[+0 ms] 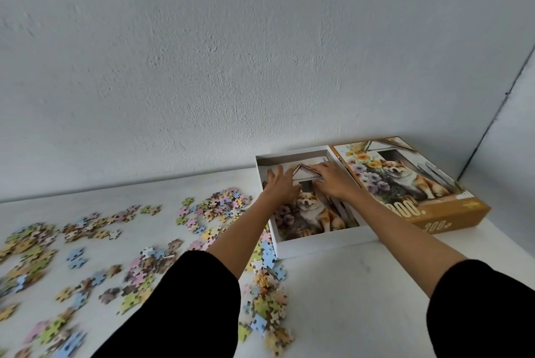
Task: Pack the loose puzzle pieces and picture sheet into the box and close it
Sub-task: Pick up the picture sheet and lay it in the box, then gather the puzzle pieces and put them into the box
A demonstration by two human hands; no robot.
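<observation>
A white open box point(324, 246) stands at the back of the table against the wall. The picture sheet point(315, 215), showing a dog among flowers, lies flat inside it. My left hand point(279, 183) presses on the sheet's upper left with fingers spread. My right hand point(333, 179) rests on the sheet's upper right, fingers on its top edge. The orange box lid point(405, 183), with the same dog picture, lies just right of the box. Several loose puzzle pieces point(220, 207) are scattered over the table to the left and in front of the box.
The white table point(347, 299) meets a pale wall point(260, 53) right behind the box. A heap of pieces point(269, 299) lies between my forearms. More pieces point(26, 253) reach the left edge of view. A room corner rises at the right.
</observation>
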